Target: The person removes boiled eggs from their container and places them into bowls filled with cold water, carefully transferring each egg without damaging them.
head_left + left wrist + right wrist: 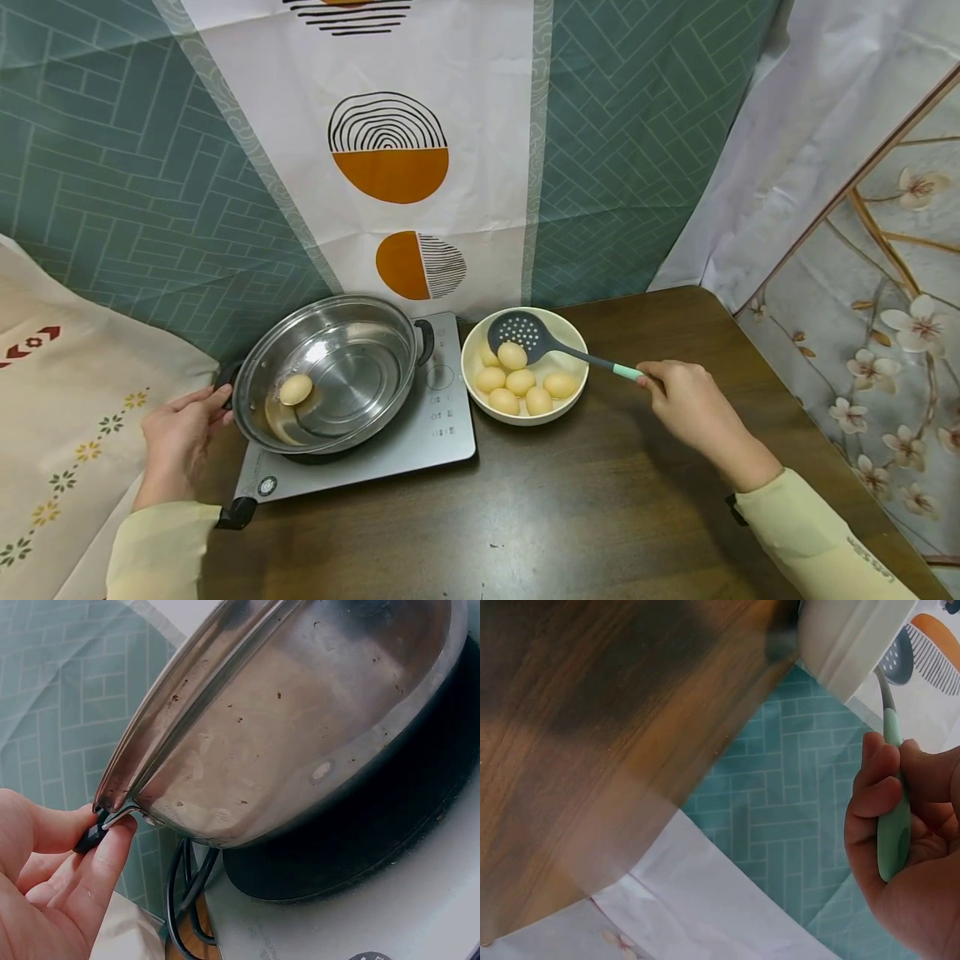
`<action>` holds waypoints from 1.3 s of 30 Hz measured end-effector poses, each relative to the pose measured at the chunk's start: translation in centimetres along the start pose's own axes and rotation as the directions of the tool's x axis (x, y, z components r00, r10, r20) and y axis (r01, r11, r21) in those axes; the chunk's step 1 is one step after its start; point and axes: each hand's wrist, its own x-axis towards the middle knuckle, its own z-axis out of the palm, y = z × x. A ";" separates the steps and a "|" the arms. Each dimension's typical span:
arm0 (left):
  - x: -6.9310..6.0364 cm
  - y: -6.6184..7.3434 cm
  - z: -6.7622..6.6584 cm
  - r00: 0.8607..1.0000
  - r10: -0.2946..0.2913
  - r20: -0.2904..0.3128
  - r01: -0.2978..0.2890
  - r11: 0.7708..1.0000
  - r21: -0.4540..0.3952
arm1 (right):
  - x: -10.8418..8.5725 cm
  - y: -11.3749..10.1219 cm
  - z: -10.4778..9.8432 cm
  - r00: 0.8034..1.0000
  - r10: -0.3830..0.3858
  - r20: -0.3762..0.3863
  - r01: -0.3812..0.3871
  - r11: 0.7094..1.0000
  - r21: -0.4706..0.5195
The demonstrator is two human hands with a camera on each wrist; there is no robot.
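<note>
My left hand (178,433) pinches the black side handle (91,837) of a steel pot (352,367), thumb above and fingers below. In the pot lies one egg (296,389), near its left wall. My right hand (693,408) grips the green handle (894,825) of a grey slotted skimmer (522,332). The skimmer's perforated head is inside a cream bowl (573,335) holding several pale eggs (521,382). One egg (512,356) sits at the lower edge of the skimmer's head; whether it rests on it is hard to tell.
Under the pot is a silver induction cooker (375,473) with touch controls on its right side. Black cables (191,900) hang beside it. Everything stands on a dark wooden table (525,500), with a patterned cloth (622,167) behind and floral fabric (877,400) at right.
</note>
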 end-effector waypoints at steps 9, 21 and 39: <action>0.0 0.0 0.1 1.000 -0.009 -0.018 0.009 1.000 0.024 | -0.3 0.3 0.4 0.996 -0.060 -0.068 0.058 0.998 -0.025; -0.2 0.0 0.1 1.000 -0.002 -0.002 0.002 1.000 0.015 | -0.3 0.5 0.6 0.986 -0.103 -0.129 0.094 0.993 -0.069; 0.0 -0.1 0.1 0.999 -0.005 -0.033 0.006 0.999 0.034 | -0.3 0.9 0.7 0.968 -0.150 -0.199 0.138 0.988 -0.072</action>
